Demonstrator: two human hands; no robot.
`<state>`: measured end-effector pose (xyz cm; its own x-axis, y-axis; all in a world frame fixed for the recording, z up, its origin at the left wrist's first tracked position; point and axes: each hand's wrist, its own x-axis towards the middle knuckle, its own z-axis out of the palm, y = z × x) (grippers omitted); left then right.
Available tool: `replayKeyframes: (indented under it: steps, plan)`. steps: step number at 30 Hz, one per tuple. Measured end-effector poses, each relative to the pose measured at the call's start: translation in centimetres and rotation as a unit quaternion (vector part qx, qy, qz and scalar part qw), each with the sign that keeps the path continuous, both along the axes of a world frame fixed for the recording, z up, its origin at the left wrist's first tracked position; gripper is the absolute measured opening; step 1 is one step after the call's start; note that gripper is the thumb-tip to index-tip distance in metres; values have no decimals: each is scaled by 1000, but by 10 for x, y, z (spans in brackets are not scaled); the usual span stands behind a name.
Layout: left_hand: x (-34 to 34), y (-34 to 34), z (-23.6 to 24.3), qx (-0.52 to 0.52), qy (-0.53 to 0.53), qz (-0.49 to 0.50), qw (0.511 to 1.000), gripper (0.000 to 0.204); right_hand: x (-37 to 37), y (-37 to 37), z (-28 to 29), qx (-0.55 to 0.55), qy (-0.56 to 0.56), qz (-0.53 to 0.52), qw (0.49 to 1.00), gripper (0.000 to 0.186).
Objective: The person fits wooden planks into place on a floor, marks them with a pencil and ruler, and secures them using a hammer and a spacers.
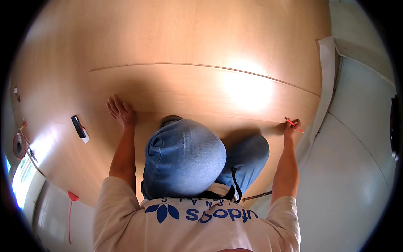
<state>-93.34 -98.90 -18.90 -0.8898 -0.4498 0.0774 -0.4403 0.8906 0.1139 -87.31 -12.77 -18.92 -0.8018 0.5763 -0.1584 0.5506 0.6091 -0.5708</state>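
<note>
My left hand (119,112) lies flat with its fingers spread on a long wood-grain strip (184,90), close to its near edge. At the strip's right end my right hand (291,128) is closed around a slim red pen-like tool (289,121). One tip of the tool sits by the near edge of the strip, but whether it touches cannot be made out. The strip lies on a large wood-grain sheet (189,33) of the same colour. My bent knees (184,155), in blue jeans, rest between my arms.
A black phone-like device (78,126) lies left of my left arm, over a small white piece (86,136). Farther left is a round red-rimmed object (19,145). A red long-handled item (73,196) stands at lower left. Pale curled sheeting (327,63) runs along the right edge.
</note>
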Motion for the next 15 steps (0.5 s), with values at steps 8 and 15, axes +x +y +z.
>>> replayKeyframes:
  steps: [8,15]
  plan:
    - [8,0,-2,-14,7,-26,1000,65,-2,1,1,38,-19,10,999,57]
    - [6,7,-11,-19,1,-22,1000,64,12,38,-9,145,-15,57,988,64]
